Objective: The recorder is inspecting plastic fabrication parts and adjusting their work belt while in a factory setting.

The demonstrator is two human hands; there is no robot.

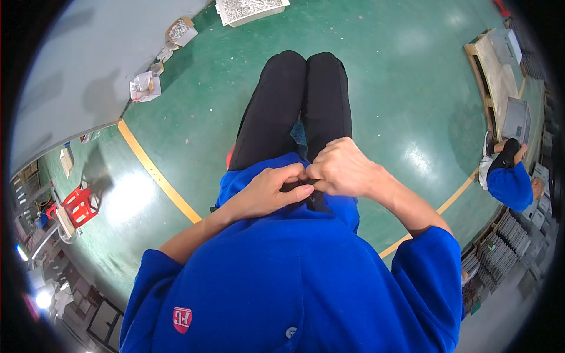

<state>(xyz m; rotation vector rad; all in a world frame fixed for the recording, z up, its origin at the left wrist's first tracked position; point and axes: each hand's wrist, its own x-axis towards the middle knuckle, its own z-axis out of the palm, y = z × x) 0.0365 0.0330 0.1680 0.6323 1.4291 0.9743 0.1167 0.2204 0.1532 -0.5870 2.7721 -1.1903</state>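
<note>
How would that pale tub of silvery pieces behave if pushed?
The tub would probably drag heavily, being filled with many small pieces. It looks unlikely to tip, sitting wide and low on the floor. The pieces look loose, so some might shift if jolted.

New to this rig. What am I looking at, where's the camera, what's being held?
No robot here: the grip is just a person's bare left hand and right hand. The single picture comes from a fisheye camera on that person's head, looking down, so straight edges bend near the rim. You see their blue shirt and black trousers. The hands meet above the lap; whether they hold anything is too hidden to tell. On the green floor sit a white tray of small pieces and a red stool.
</note>
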